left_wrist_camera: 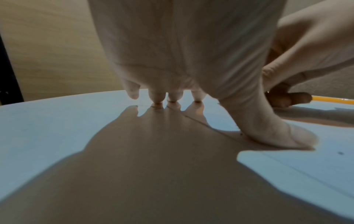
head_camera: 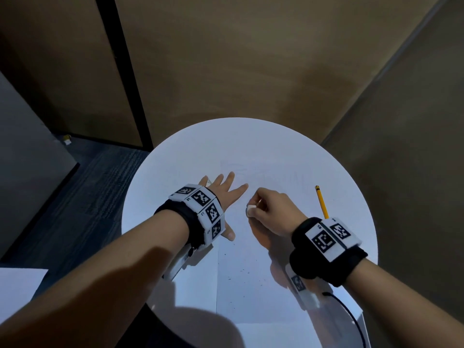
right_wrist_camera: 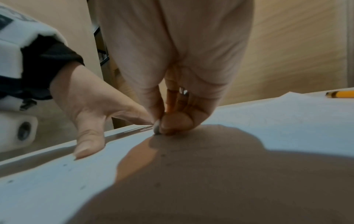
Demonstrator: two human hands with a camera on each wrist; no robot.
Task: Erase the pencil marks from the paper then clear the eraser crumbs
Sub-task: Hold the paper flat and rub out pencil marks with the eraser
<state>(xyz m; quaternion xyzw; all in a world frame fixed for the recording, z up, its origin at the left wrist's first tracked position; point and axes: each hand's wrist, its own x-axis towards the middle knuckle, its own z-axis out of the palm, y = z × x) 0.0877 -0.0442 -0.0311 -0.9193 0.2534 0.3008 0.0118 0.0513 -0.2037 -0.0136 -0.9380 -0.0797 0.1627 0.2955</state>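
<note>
A white sheet of paper (head_camera: 251, 292) lies on the round white table (head_camera: 175, 151), with faint pencil marks (head_camera: 276, 175) near its far end. My left hand (head_camera: 226, 189) presses flat on the paper's left edge, fingers spread and straight. To its right, my right hand (head_camera: 266, 209) pinches a small white eraser (head_camera: 250, 211) whose lower end touches the paper (right_wrist_camera: 268, 121); in the right wrist view the eraser (right_wrist_camera: 156, 128) shows as a grey tip between the fingertips. Dark eraser crumbs (head_camera: 244, 271) are scattered on the near part of the sheet.
A yellow pencil (head_camera: 322, 202) lies on the table just right of my right hand, also seen as the pencil (right_wrist_camera: 341, 94) at the far right edge. Another white sheet (head_camera: 17, 287) sits at the lower left. The table's rim drops to dark carpet (head_camera: 95, 187) on the left.
</note>
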